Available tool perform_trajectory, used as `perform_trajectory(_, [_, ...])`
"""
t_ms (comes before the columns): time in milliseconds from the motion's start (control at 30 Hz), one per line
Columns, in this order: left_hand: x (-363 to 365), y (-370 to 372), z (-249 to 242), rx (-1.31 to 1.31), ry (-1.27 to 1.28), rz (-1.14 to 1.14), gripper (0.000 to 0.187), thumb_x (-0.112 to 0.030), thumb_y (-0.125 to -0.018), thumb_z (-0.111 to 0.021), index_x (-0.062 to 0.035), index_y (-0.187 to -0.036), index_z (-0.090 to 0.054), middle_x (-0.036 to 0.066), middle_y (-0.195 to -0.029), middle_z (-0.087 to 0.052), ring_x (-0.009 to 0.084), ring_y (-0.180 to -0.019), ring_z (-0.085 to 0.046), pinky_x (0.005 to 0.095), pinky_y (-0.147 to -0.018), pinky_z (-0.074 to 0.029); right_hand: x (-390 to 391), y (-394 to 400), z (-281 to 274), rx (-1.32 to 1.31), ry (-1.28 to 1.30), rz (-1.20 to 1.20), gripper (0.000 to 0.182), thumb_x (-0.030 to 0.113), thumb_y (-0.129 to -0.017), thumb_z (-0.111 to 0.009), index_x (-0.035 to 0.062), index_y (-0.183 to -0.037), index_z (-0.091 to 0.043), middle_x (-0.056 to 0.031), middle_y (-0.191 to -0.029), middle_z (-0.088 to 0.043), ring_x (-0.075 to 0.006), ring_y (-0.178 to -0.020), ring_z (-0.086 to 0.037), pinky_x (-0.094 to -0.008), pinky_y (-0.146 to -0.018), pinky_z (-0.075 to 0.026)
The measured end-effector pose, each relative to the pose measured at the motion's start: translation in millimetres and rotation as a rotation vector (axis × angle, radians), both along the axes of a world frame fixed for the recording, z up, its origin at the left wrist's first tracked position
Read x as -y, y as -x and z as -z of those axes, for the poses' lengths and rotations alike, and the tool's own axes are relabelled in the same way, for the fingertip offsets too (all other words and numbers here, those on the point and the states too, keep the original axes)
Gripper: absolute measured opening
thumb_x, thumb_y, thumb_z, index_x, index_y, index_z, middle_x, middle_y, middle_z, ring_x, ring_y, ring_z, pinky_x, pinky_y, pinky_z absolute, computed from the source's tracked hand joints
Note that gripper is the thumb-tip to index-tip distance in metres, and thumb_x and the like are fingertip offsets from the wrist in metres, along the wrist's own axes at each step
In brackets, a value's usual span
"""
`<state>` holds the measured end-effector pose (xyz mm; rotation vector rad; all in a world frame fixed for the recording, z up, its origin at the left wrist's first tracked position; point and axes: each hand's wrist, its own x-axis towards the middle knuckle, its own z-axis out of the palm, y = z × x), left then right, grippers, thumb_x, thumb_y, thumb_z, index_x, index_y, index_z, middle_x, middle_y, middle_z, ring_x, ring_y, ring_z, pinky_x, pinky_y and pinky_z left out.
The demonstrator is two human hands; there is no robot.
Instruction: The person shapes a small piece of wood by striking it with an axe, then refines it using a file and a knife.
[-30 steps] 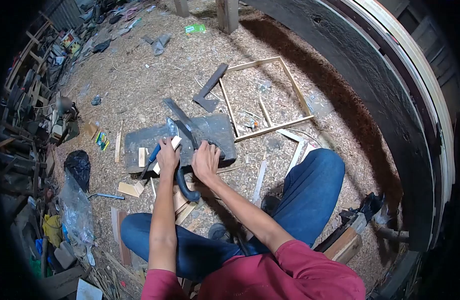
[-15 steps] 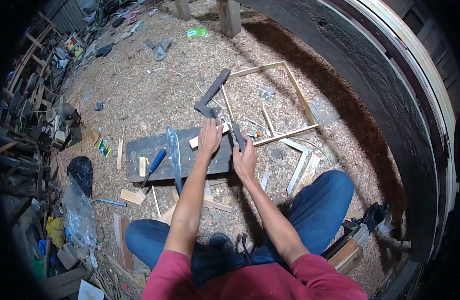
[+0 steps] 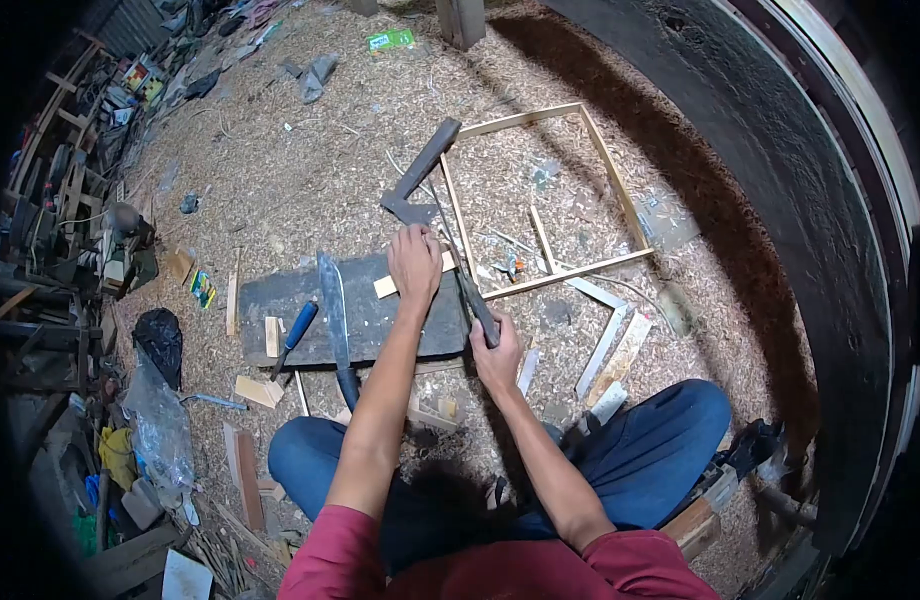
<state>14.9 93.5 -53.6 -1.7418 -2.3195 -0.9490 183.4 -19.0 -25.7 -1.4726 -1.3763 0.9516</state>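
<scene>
Green packet [image 3: 391,40]: its marks were too small to read.
Left hand [image 3: 415,265]: held the wood strip [image 3: 386,288] down on the dark board [image 3: 365,320].
Right hand [image 3: 496,352]: gripped a long dark tool [image 3: 478,305] by its handle.
Edge: the tool slanted by the board's right end, near the wooden frame [image 3: 570,273].
Room: wood chips [image 3: 280,180] spread wide past the board.

The short strip [image 3: 386,287] is pale, bare wood, smooth-looking; the slab [image 3: 370,290] is dark, matt and scuffed. The long-bladed tool [image 3: 477,307] looks dark and dull. The broad blade [image 3: 332,305] is metal, glinting along its edge, and the blue handle [image 3: 302,323] looks like smooth plastic. The clear bag [image 3: 160,420] is glossy, crinkled plastic; the trousers [image 3: 665,435] are matt cloth; rough wood shavings [image 3: 270,170] coat the ground.
</scene>
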Motion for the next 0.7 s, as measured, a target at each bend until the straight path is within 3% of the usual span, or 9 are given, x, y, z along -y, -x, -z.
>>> perform_trajectory(67, [-6.5,1.9,21.3,-0.07,0.025,-0.035,0.018,-0.021,-0.087,-0.055,-0.0065,-0.089,-0.065,0.013,-0.09,-0.064,0.0305,-0.094,-0.057,0.0428,-0.09,-0.041,-1.7,-2.6,6.0,0.033,-0.054,0.003,0.029,0.02,-0.088,-0.07,0.0002,-0.108,-0.061,-0.0178,-0.077,-0.067,-0.0281,-0.067,-0.067,-0.0376,-0.063,-0.052])
perform_trajectory(267, [-8.1,-7.3,7.1,-0.039,0.154,-0.101,0.021,-0.023,-0.085,-0.054,-0.0067,-0.082,-0.068,0.012,-0.085,-0.068,0.0293,-0.093,-0.06,0.0425,-0.095,-0.038,-3.8,-5.9,13.6,0.021,-0.079,-0.049,0.028,0.018,-0.087,-0.07,-0.0009,-0.105,-0.059,-0.0195,-0.075,-0.067,-0.0293,-0.066,-0.07,-0.0371,-0.06,-0.053])
perform_trajectory(367, [-8.8,-6.9,7.4,-0.004,0.187,-0.109,0.02,-0.022,-0.082,-0.055,-0.0065,-0.083,-0.067,0.012,-0.087,-0.068,0.0293,-0.094,-0.06,0.0419,-0.096,-0.038,-2.0,-3.3,-9.3,-0.026,-0.006,-0.052,0.027,0.017,-0.087,-0.071,-0.0012,-0.103,-0.058,-0.0179,-0.071,-0.066,-0.0277,-0.061,-0.068,-0.0365,-0.056,-0.051])
perform_trajectory(433, [-9.0,-6.8,7.7,-0.004,0.202,-0.122,0.02,-0.021,-0.081,-0.055,-0.0065,-0.082,-0.067,0.012,-0.087,-0.068,0.0292,-0.094,-0.06,0.0418,-0.096,-0.038,6.0,-8.4,-4.4,0.094,-0.03,-0.039,0.025,0.017,-0.089,-0.07,-0.0005,-0.102,-0.058,-0.0173,-0.068,-0.065,-0.0282,-0.058,-0.067,-0.0374,-0.054,-0.05])
perform_trajectory(533, [-10.9,-8.6,7.5,0.006,0.217,-0.128,0.018,-0.021,-0.08,-0.055,-0.0069,-0.081,-0.067,0.012,-0.087,-0.067,0.0291,-0.094,-0.06,0.042,-0.096,-0.038,19.5,-10.9,-18.8,0.066,0.097,-0.04,0.027,0.021,-0.09,-0.07,-0.0001,-0.101,-0.057,-0.018,-0.067,-0.064,-0.0305,-0.059,-0.067,-0.0382,-0.054,-0.05])
perform_trajectory(700, [-11.0,-8.2,8.0,-0.046,0.158,-0.094,0.017,-0.02,-0.082,-0.054,-0.0075,-0.08,-0.065,0.011,-0.085,-0.065,0.0294,-0.089,-0.059,0.0433,-0.091,-0.038,17.3,5.2,-23.6,0.128,0.06,0.023,0.029,0.023,-0.091,-0.069,-0.0005,-0.101,-0.057,-0.0182,-0.066,-0.064,-0.0314,-0.059,-0.068,-0.0386,-0.055,-0.05])
